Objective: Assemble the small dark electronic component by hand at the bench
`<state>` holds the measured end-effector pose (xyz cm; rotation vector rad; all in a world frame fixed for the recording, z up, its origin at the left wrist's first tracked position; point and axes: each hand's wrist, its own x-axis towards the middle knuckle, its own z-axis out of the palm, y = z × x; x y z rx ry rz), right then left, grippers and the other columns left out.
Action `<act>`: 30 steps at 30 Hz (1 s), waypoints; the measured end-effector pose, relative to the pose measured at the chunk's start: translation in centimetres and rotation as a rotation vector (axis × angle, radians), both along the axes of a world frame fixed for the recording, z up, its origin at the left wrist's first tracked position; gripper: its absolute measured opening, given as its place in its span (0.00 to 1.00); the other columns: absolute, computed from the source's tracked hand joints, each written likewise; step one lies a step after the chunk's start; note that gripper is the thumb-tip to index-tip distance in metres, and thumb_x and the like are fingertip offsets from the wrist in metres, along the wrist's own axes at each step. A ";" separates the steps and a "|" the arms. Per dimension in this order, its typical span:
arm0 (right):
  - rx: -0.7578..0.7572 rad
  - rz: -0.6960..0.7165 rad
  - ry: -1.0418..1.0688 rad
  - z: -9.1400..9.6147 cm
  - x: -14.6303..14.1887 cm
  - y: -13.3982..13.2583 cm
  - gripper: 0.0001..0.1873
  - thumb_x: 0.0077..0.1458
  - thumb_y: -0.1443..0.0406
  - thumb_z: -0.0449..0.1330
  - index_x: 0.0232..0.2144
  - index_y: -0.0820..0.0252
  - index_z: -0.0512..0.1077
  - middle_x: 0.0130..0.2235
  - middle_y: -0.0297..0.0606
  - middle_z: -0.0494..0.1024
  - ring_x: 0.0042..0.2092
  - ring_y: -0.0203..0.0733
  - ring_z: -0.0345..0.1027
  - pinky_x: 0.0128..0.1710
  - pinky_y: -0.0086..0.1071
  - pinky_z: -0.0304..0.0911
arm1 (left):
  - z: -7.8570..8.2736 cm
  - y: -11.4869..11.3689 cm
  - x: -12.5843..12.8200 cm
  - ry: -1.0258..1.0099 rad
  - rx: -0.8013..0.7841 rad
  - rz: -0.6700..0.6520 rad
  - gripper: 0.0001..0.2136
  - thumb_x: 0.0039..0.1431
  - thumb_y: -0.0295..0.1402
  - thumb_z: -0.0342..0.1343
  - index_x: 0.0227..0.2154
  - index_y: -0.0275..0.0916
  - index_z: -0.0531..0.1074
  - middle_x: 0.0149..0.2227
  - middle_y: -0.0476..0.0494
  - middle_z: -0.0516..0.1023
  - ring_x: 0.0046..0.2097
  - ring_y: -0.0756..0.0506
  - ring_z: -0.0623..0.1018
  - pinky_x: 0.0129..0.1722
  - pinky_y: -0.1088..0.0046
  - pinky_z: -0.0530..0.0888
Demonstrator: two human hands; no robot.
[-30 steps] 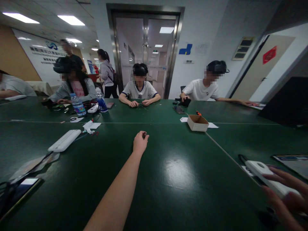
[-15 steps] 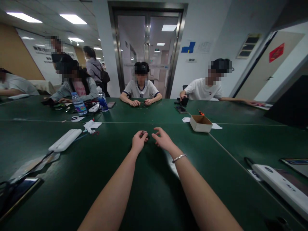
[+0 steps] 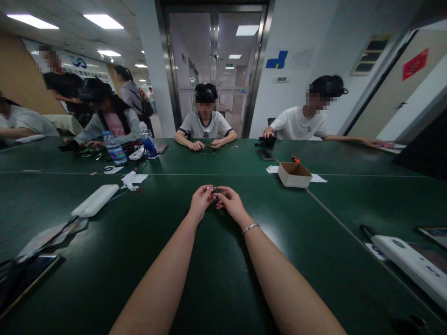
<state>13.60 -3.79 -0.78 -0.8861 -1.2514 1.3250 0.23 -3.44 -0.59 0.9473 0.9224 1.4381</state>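
Observation:
Both my arms reach out over the dark green table (image 3: 216,260). My left hand (image 3: 200,201) and my right hand (image 3: 230,201) meet at the fingertips, each pinching one end of a small dark object (image 3: 216,190) held just above the table. The object is too small to name. A thin bracelet (image 3: 250,227) sits on my right wrist.
A small cardboard box (image 3: 294,174) stands to the right beyond my hands. A white power strip (image 3: 95,200) lies at the left, another white power strip (image 3: 412,265) at the right edge. Water bottles (image 3: 114,149) and small parts lie at the far left. Several people sit along the far side.
My right hand came from the white strip at the lower right to the middle and closed on the small object beside my left hand. The view tilted slightly.

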 end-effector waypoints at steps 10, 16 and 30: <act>0.024 -0.118 -0.045 -0.1 0.5 0.7 0.21 0.45 0.60 0.63 0.43 0.58 0.69 0.31 0.30 0.68 0.21 0.30 0.66 0.18 0.26 0.67 | -0.3 -0.4 -1.2 0.558 0.220 0.142 0.11 0.53 0.37 0.59 0.37 0.37 0.74 0.36 0.42 0.77 0.34 0.48 0.75 0.37 0.71 0.72; 0.045 -0.119 -0.087 -0.2 0.2 0.7 0.20 0.46 0.61 0.61 0.44 0.58 0.69 0.35 0.32 0.69 0.21 0.29 0.66 0.18 0.26 0.68 | -0.4 -0.3 -1.5 0.589 0.161 0.127 0.14 0.55 0.44 0.55 0.33 0.37 0.73 0.29 0.46 0.76 0.31 0.48 0.75 0.34 0.72 0.70; 0.134 -0.201 -0.218 0.1 -0.2 0.0 0.17 0.51 0.66 0.57 0.45 0.57 0.70 0.42 0.38 0.71 0.21 0.28 0.65 0.18 0.25 0.64 | 1.4 -0.8 -0.9 0.835 0.010 0.223 0.28 0.57 0.58 0.41 0.22 0.38 0.70 0.19 0.47 0.70 0.23 0.48 0.69 0.26 0.73 0.61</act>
